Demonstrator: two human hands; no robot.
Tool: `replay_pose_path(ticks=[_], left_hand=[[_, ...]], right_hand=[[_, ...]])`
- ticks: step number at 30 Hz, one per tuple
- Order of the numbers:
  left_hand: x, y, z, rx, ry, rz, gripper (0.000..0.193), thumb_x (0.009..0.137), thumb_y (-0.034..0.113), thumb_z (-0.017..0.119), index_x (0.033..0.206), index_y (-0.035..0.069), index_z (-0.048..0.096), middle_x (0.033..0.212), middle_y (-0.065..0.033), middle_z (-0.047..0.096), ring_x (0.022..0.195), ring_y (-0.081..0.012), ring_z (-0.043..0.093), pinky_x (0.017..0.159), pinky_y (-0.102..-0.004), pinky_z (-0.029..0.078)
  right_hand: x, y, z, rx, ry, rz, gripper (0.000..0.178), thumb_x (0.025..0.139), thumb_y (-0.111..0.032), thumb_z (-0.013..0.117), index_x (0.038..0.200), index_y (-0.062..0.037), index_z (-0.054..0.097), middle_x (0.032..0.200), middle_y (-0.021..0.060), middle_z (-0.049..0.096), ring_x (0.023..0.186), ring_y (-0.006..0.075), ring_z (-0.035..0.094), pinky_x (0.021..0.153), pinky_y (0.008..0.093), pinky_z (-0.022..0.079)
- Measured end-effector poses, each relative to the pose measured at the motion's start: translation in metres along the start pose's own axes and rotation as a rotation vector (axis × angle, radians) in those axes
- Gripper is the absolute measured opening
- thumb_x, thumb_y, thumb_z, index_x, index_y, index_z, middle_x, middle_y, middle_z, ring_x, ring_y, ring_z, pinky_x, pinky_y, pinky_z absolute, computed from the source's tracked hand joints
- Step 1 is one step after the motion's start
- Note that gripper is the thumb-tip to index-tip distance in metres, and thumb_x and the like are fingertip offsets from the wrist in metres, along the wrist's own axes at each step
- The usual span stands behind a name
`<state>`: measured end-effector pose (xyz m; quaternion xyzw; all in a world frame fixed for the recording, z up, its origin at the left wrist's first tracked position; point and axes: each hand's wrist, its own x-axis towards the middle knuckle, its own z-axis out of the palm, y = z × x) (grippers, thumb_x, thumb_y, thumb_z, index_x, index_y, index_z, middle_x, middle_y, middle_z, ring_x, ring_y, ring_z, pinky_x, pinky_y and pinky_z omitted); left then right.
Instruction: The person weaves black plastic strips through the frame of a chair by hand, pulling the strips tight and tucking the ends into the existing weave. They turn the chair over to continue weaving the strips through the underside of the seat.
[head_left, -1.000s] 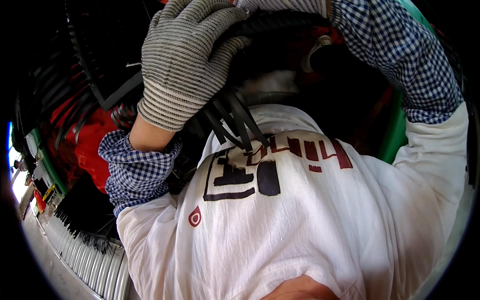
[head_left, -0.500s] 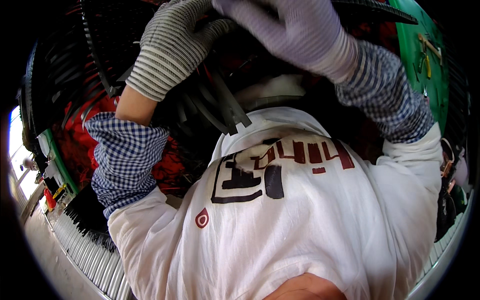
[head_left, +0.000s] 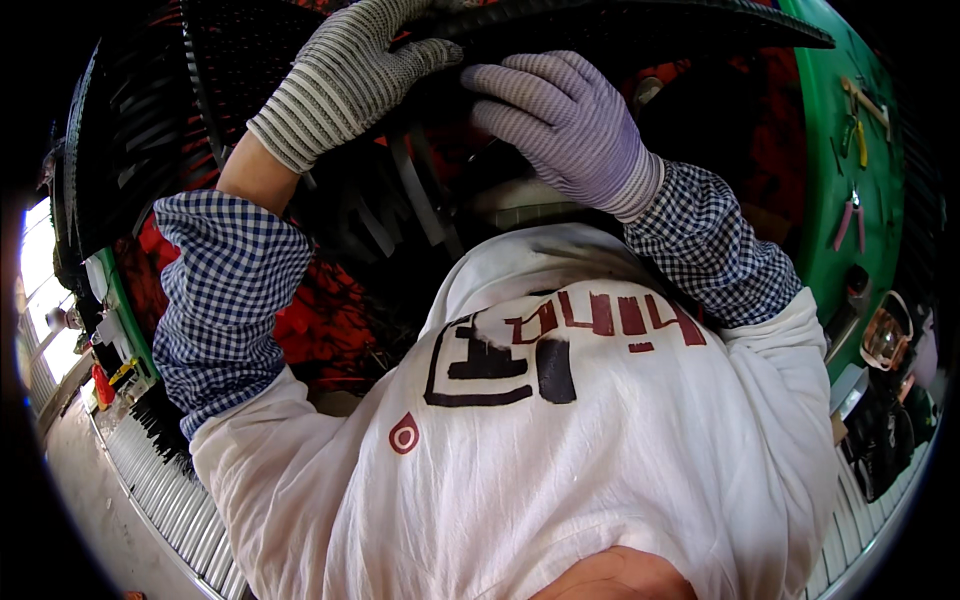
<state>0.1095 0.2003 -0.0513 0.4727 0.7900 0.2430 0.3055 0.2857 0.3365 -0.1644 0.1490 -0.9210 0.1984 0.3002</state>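
My left hand (head_left: 345,85), in a grey-and-white striped glove, has its thumb and fingers on either side of the left end of a black panel (head_left: 640,25) with a ribbed edge. Its fingertips pass under the picture's top rim. Just below that panel is my right hand (head_left: 570,130), in a pale lavender glove, its fingers half bent and apart, pointing left. No object shows between them against the dark. Several loose dark flat strips (head_left: 418,185) hang between my arms, below the left hand.
At the right stands a green board (head_left: 835,110) carrying pliers with pink handles (head_left: 850,222) and other hand tools. Goggles (head_left: 885,335) lie below it. More black slatted pieces (head_left: 150,130) fill the upper left; red-and-black cloth (head_left: 330,320) lies beneath. Metal rollers (head_left: 175,510) run at the lower left.
My right hand has come down and slightly left, below the panel, with its fingers now visible. My left hand has shifted only slightly. More of the black panel and the tool board shows.
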Motion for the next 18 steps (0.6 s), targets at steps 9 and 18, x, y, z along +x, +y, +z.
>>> replay_pose_path(ticks=[9, 18], left_hand=[[-0.005, -0.014, -0.008, -0.25, -0.174, -0.023, 0.042, 0.097, 0.008, 0.067, 0.138, 0.001, 0.058, 0.124, -0.011, 0.066, 0.115, -0.0207, 0.062, 0.105, -0.0345, 0.05], [0.0, -0.027, -0.007, -0.606, -0.372, -0.113, 0.045, 0.104, 0.015, 0.062, 0.147, 0.005, 0.053, 0.133, -0.0088, 0.062, 0.122, -0.0198, 0.058, 0.108, -0.0311, 0.046]], right_hand=[[0.028, -0.012, 0.003, 0.223, 0.102, 0.27, 0.034, 0.094, -0.017, 0.068, 0.128, -0.0143, 0.066, 0.106, 0.0076, 0.069, 0.094, 0.027, 0.07, 0.082, 0.038, 0.059], [0.022, -0.011, 0.001, 0.068, -0.101, 0.077, 0.042, 0.095, -0.024, 0.069, 0.137, -0.0201, 0.063, 0.105, 0.0046, 0.071, 0.093, 0.0264, 0.071, 0.083, 0.0383, 0.06]])
